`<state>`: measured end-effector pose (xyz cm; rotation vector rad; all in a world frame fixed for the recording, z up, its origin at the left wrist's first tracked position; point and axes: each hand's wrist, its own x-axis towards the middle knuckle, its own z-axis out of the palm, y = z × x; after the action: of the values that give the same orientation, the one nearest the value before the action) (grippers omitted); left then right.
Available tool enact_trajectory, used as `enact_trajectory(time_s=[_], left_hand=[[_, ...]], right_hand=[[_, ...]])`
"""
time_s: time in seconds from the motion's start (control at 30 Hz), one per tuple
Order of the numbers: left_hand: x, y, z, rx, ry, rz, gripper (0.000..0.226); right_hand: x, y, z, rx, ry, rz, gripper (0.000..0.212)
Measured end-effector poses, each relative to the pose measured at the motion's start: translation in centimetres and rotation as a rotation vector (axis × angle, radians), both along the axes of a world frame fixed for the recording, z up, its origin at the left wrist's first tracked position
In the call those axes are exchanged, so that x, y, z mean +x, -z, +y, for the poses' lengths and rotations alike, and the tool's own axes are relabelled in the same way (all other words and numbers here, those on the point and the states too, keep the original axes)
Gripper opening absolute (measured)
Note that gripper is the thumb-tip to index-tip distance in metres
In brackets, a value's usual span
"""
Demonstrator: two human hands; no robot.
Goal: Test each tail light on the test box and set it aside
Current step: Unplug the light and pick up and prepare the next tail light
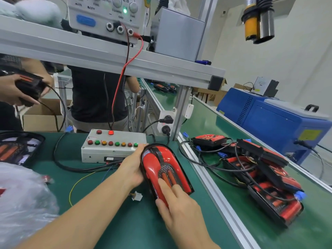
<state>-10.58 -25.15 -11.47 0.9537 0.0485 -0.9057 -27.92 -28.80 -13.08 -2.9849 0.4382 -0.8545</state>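
A red and black tail light (162,165) lies lens-up on the green bench, just right of the grey test box (100,150). My left hand (132,168) grips its left edge, fingers reaching up toward the box's row of coloured buttons. My right hand (177,211) holds the light's near end, with two straight fingers lying on the lens and the thumb on its left side. One red lamp (111,132) on top of the box is lit. Several tail lights with cables (265,177) lie piled on the conveyor at right.
A power supply (107,17) sits on the overhead shelf, red and black leads running down to the box. A black tray (18,148) and a plastic bag (23,200) are at left. Another person's hands (23,90) hold a light at far left. A blue machine (276,121) stands right.
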Motion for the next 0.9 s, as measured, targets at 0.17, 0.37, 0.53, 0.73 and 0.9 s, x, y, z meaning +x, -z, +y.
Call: enact_trajectory(time_s=[0.17,0.37,0.53,0.73,0.9], left_hand=[[-0.4,0.0,-0.3,0.018,0.035,-0.079,0.034],[-0.6,0.3,-0.6,0.014,0.021,-0.077,0.035],[-0.5,0.5,-0.5,0.018,-0.005,-0.055,0.032],[-0.8,0.6,-0.3,0.015,-0.006,-0.07,0.031],[-0.8,0.5,0.1,0.016,-0.013,-0.063,0.033]], right_hand=[[0.7,-0.2,0.0,-0.009,0.03,-0.058,0.047],[1.5,0.0,0.2,0.005,0.039,-0.056,0.059],[1.1,0.5,0.6,-0.042,0.055,-0.036,0.062],[1.1,0.4,0.6,0.017,0.046,-0.085,0.051],[0.7,0.5,1.2,0.05,0.052,-0.073,0.048]])
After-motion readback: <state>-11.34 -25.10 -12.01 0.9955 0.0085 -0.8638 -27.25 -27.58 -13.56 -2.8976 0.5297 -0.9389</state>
